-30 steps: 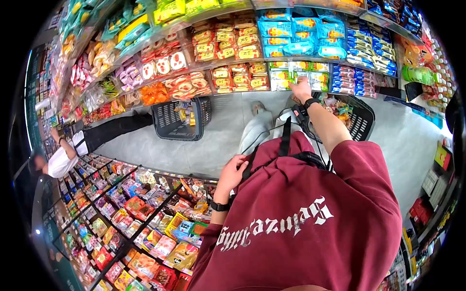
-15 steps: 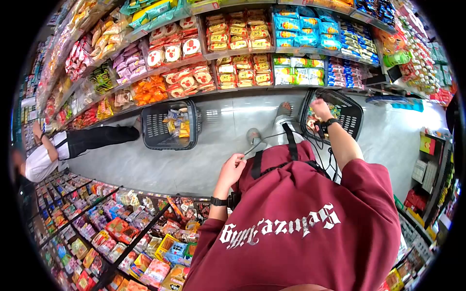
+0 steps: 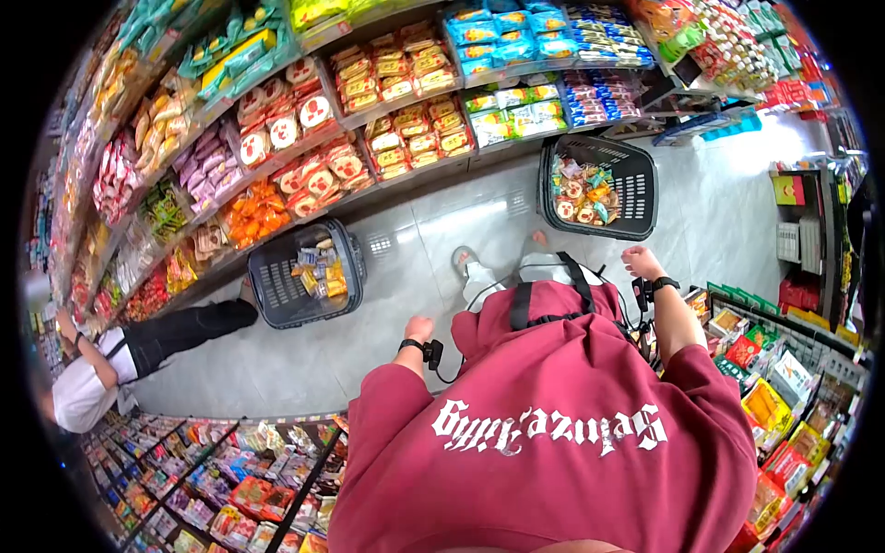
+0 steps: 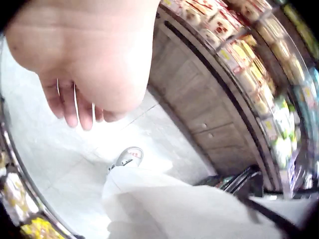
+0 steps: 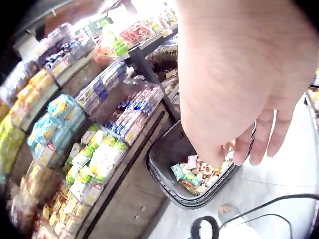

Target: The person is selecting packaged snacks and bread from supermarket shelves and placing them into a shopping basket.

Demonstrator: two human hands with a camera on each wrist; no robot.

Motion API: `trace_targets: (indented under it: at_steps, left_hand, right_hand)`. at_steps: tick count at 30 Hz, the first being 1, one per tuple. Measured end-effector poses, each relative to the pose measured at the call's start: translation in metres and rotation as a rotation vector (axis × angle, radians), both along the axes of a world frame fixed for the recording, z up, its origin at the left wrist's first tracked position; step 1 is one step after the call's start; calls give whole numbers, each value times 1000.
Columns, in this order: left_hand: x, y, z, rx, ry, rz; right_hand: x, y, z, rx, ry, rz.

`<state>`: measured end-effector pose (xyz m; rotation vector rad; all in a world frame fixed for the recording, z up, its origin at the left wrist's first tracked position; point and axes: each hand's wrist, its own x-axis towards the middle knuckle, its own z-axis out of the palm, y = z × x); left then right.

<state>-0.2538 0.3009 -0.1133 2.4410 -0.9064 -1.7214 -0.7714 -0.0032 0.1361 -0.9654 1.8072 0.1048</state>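
Note:
My left hand (image 3: 418,329) hangs beside my body with nothing in it, its fingers (image 4: 70,112) loosely extended over the floor in the left wrist view. My right hand (image 3: 643,262) is also bare, held just on my side of a dark shopping basket (image 3: 647,198). In the right wrist view its relaxed fingers (image 5: 281,132) overlap that basket's edge. Wrapped snacks (image 3: 583,198), several of them round with red marks, lie inside this basket on the floor.
Another dark basket (image 3: 277,293) with yellow and grey packets stands on the left. Tiered snack shelves (image 3: 419,152) run along the far side. A person in a white shirt (image 3: 85,392) stands at far left. Snack displays (image 3: 249,493) lie behind me, and cables (image 5: 279,199) dangle near my legs.
My right hand has drawn back from the shelf packets, passed over the right basket, and come to my side. My left hand has dropped away from my bag strap. The view has turned.

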Motion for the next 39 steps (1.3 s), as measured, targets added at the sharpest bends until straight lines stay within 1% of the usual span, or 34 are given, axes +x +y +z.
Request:
trace_targets:
  at_steps: [1, 2, 4, 5, 7, 9, 12, 14, 16, 17, 19, 20, 22, 24, 26, 27, 29, 30, 32, 35, 36, 37, 38, 39]
  left_hand:
    - [3, 1, 3, 39, -112, 131]
    - [3, 1, 4, -26, 51, 352]
    - [-5, -15, 28, -41, 229, 637]
    - [-4, -23, 36, -41, 218, 619]
    - [-4, -28, 38, -66, 299, 538]
    - [-8, -35, 43, -58, 259, 513]
    - [-23, -55, 57, -55, 188, 480]
    - [-47, -72, 74, -51, 142, 468]
    - [-84, -89, 101, -186, 123, 493]
    - [-102, -98, 115, -183, 106, 491]
    - [-130, -116, 133, -221, 162, 370]
    - [-140, -124, 138, -218, 149, 368]
    - [-151, -131, 133, -296, 152, 139]
    - [-158, -140, 129, -291, 178, 119]
    - [-159, -154, 125, -298, 122, 41]
    - [-161, -165, 131, -297, 119, 39]
    - [-165, -194, 150, -134, 157, 164]
    - [-159, -207, 143, -148, 166, 141]
    - [-157, -237, 143, -165, 143, 227]
    - [-146, -294, 132, -145, 160, 184]
    - [-145, -313, 128, -143, 162, 201]
    - [-145, -332, 128, -168, 173, 206]
    - [-143, -350, 128, -191, 185, 212]
    - [-143, -368, 130, -227, 174, 208]
  right_hand:
    - [-5, 6, 3, -8, -9, -16]
    - [-10, 11, 5, -31, -20, -52]
    - [-21, 17, 1, -50, -43, -106]
    - [-29, 21, -3, -62, -57, -126]
    - [-45, 32, -14, -65, -83, -157]
    - [-61, 35, -28, -38, -129, -190]
    - [-87, 39, -52, 10, -170, -181]
    - [-106, 37, -65, 13, -208, -169]
    - [-125, 42, -96, 23, -244, -261]
    - [-132, 43, -102, 8, -304, -330]
    - [-143, 41, -115, 16, -347, -369]
    - [-149, 41, -120, 19, -375, -404]
    - [-155, 39, -114, 23, -356, -386]
    - [-161, 32, -111, 14, -332, -363]
    - [-162, 33, -111, -76, -345, -534]
    - [-165, 34, -106, -105, -375, -540]
    - [-183, 41, -120, -72, -388, -543]
    - [-189, 43, -123, -44, -399, -543]
    - [-192, 51, -112, -51, -386, -617]
    - [-195, 65, -119, -36, -386, -733]
    - [-192, 70, -115, -49, -370, -782]
    - [-198, 74, -119, 10, -427, -805]
    - [-199, 81, -122, 15, -386, -823]
    - [-187, 79, -107, 4, -333, -931]
